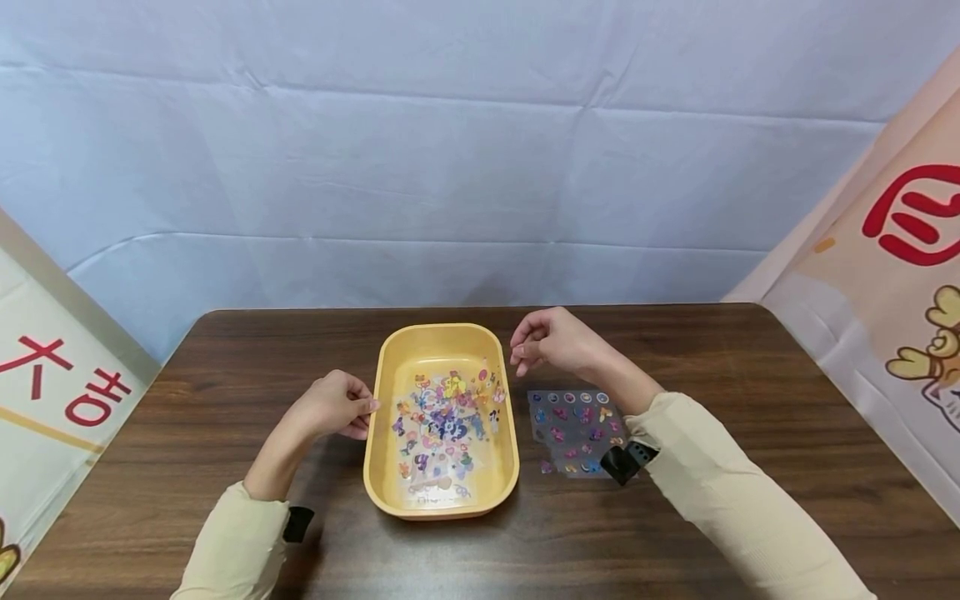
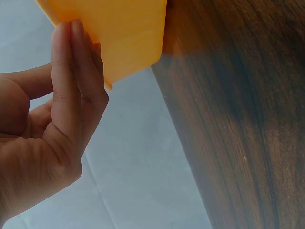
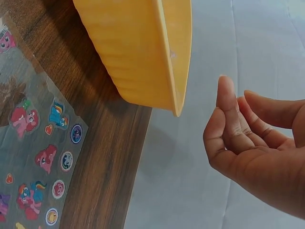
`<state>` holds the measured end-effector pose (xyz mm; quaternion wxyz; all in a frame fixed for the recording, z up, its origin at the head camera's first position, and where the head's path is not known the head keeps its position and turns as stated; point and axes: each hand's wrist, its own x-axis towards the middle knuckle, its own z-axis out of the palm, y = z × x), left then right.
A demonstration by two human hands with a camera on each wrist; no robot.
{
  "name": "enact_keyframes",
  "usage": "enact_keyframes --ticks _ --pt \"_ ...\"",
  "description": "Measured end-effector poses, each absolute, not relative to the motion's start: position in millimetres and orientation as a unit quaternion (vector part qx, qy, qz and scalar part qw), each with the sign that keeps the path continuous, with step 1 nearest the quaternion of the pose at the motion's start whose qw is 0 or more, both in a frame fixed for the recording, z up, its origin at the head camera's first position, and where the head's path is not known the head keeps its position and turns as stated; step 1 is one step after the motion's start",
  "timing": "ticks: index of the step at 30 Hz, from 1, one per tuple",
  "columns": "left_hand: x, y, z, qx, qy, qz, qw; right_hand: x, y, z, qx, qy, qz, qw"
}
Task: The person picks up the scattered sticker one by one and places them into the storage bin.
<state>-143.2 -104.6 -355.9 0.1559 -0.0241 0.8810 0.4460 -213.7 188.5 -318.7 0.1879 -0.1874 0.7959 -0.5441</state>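
Note:
A yellow plastic tray (image 1: pixel 441 505) lies lengthwise on the table, with many small colourful cartoon stickers (image 1: pixel 450 425) on clear film inside it. At the tray's left rim, my left hand (image 1: pixel 330 406) pinches the edge between thumb and fingers; in the left wrist view its fingers (image 2: pixel 64 71) lie along the outer wall. Beyond the tray's right rim, my right hand (image 1: pixel 558 340) hovers with loosely bent fingers and nothing visible in them. Below that hand a clear sticker sheet (image 1: pixel 573 429) with pony figures and round badges lies flat, partly under the right wrist.
The dark wood table (image 1: pixel 255 350) ends at a back edge in front of a pale cloth backdrop (image 1: pixel 450 183). Printed cloth panels with red characters hang at the left (image 1: pixel 60 392) and right (image 1: pixel 900 275). A black wrist strap (image 1: pixel 628 461) is on the right forearm.

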Motion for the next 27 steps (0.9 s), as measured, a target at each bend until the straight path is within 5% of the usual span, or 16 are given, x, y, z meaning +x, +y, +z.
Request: enact_keyframes --ticks 27 --pt "-141 -104 -353 -0.026 0.880 0.445 0.161 -212 187 -329 -0.205 0.811 -0.507 0.209"
